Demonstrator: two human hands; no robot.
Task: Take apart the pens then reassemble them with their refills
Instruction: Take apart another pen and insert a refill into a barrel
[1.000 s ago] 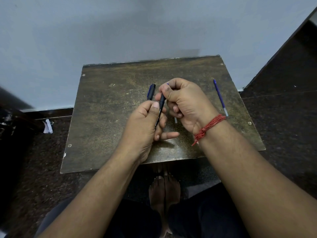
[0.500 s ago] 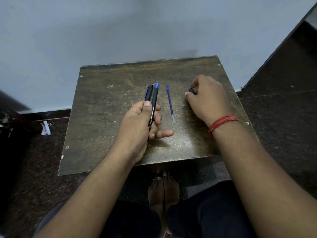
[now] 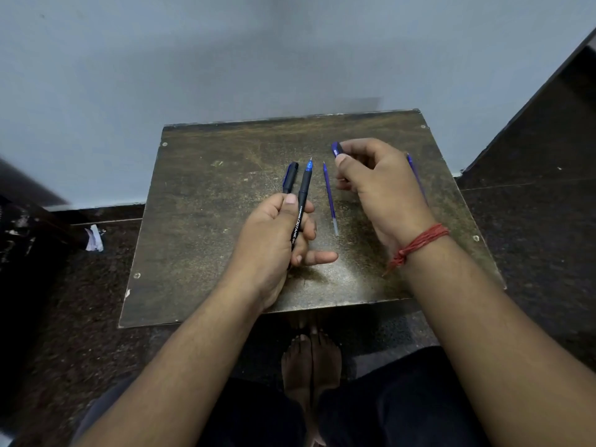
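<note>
My left hand (image 3: 274,240) grips a black pen (image 3: 301,198) with a blue tip, held tip-up above the small brown table (image 3: 209,221). Just left of it a black pen cap (image 3: 290,177) lies on the table. A loose blue refill (image 3: 329,195) lies between my hands. My right hand (image 3: 380,185) holds a blue pen part (image 3: 337,149) pinched between thumb and fingers, lifted over the table's back right. Behind that hand, another thin blue refill (image 3: 416,175) lies partly hidden.
The table stands against a pale wall (image 3: 225,59) on a dark speckled floor (image 3: 532,221). My bare feet (image 3: 309,362) are under its front edge. A scrap of paper (image 3: 94,238) lies on the floor at the left.
My right hand let go of the black pen, reached to the back right, and now has lifted the blue pen part. My left hand keeps the black pen, tip now exposed.
</note>
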